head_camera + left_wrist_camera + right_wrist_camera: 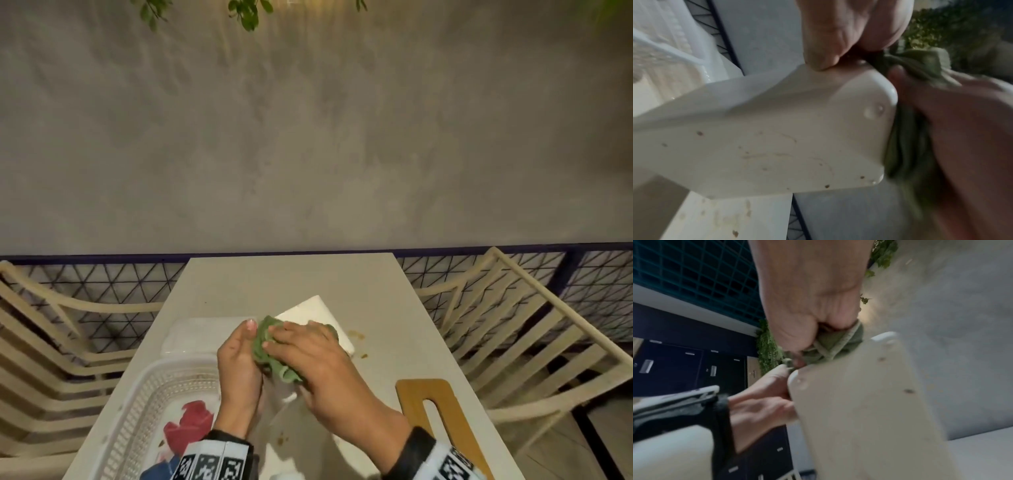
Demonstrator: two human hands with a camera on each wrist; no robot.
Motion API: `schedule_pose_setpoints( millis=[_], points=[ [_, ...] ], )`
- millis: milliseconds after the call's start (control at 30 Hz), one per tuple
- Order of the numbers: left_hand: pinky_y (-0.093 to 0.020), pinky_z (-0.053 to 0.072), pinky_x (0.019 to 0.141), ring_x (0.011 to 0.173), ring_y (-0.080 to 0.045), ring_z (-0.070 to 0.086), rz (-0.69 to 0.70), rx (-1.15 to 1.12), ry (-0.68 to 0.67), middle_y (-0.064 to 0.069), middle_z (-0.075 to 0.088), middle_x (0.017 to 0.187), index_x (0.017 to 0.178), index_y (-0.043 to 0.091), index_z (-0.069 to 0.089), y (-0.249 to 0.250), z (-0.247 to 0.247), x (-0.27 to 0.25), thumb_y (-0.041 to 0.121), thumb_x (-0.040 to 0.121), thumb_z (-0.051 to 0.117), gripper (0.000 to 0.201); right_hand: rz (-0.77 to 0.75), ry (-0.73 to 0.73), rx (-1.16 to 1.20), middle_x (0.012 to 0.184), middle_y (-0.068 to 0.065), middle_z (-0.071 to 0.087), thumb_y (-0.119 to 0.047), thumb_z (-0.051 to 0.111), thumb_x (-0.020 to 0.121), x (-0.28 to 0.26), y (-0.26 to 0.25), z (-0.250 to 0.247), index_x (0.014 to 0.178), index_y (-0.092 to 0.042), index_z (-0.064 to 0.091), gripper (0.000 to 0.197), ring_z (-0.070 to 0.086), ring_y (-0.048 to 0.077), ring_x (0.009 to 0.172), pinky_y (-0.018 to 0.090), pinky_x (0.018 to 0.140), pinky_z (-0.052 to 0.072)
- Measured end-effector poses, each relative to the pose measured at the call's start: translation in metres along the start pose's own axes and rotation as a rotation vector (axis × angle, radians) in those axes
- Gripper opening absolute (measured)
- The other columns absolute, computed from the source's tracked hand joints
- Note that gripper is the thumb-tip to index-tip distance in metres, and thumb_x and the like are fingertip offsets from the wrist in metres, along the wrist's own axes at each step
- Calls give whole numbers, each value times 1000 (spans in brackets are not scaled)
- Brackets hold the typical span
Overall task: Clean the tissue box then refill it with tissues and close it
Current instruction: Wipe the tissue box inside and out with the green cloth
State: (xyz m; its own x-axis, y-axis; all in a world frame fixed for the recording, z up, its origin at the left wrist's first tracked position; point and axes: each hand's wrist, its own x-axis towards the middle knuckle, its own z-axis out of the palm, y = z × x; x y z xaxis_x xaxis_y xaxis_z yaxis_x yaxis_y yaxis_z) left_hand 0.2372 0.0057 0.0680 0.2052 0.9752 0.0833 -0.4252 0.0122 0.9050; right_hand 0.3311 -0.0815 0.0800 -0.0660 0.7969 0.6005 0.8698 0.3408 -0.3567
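I hold the tissue box (286, 397) above the counter (294, 277), my left hand (239, 370) on its left side and my right hand (329, 370) on its right, pressing the cloth (270, 353) onto it. Taking the box as landmark: the basket (137, 411) sits to its left on the counter, with folded cloths (188, 423) inside. The tissue stack (308, 310) lies just behind it. The lid (442, 414) lies to its right. Chairs (513, 329) flank the counter on both sides.

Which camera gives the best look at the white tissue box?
The left wrist view: the tissue box fills it, specks showing. The right wrist view shows it blurred; in the head view the left hand and right hand hide most.
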Motion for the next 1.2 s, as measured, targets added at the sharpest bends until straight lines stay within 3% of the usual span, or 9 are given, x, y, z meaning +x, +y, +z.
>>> schedule_pose_setpoints(
  millis=[67,200,367,533,700,800,867,1000,1200],
  points=[
    [-34,38,59,65,-22,43,14,8,-30,-13,48,64,60,16,53,2,-10,2,20,92,50,32,-35,18,45,129,1,59,0,61,80,-18,22,-8,122,-20,56,47,47,14,124,35,103,31],
    [-30,29,54,61,-18,36,130,134,-112,-5,42,58,54,22,47,0,-1,-7,29,85,51,32,294,245,25,126,6,61,7,58,71,14,46,-16,118,-14,64,52,45,4,116,45,102,39],
    [-34,39,61,71,-28,43,44,-80,-71,-21,50,77,74,-2,52,2,-7,0,26,86,55,30,-29,96,53,124,1,63,-4,46,77,-7,12,0,113,-16,65,43,50,13,121,29,103,31],
    [-35,28,61,68,-25,34,132,58,-116,-15,41,70,63,-1,39,3,-7,-1,44,75,56,50,261,223,49,120,5,65,3,54,64,21,36,-8,108,-10,70,49,53,15,112,44,96,44],
    [-28,34,54,56,-15,39,142,-43,-79,-3,43,56,57,16,48,14,-18,14,25,86,56,31,-126,47,96,126,2,62,8,50,75,-8,23,-2,111,-13,67,45,50,16,124,37,104,33],
    [-21,29,47,50,-7,34,182,59,-139,10,40,49,52,20,43,10,-13,12,27,82,53,32,84,180,100,122,3,63,14,51,63,9,57,-11,108,-10,70,54,52,14,117,49,93,45],
    [-23,32,50,53,-8,39,170,66,-126,9,46,52,51,20,50,7,-8,11,28,81,52,31,120,180,78,121,4,64,12,60,62,31,38,-7,108,-11,70,52,52,15,115,47,95,43],
    [-32,36,59,63,-20,41,93,-4,-147,-10,45,64,56,17,57,9,-18,20,36,75,66,29,-197,-56,96,126,2,62,8,61,75,5,23,-8,112,-15,66,44,48,17,125,33,106,29],
    [-30,40,55,59,-19,44,68,12,-142,-13,49,61,61,6,53,12,-8,19,22,87,57,30,-48,45,87,120,7,66,11,70,64,32,38,-19,107,-10,70,48,52,15,117,40,96,37]
  ],
)
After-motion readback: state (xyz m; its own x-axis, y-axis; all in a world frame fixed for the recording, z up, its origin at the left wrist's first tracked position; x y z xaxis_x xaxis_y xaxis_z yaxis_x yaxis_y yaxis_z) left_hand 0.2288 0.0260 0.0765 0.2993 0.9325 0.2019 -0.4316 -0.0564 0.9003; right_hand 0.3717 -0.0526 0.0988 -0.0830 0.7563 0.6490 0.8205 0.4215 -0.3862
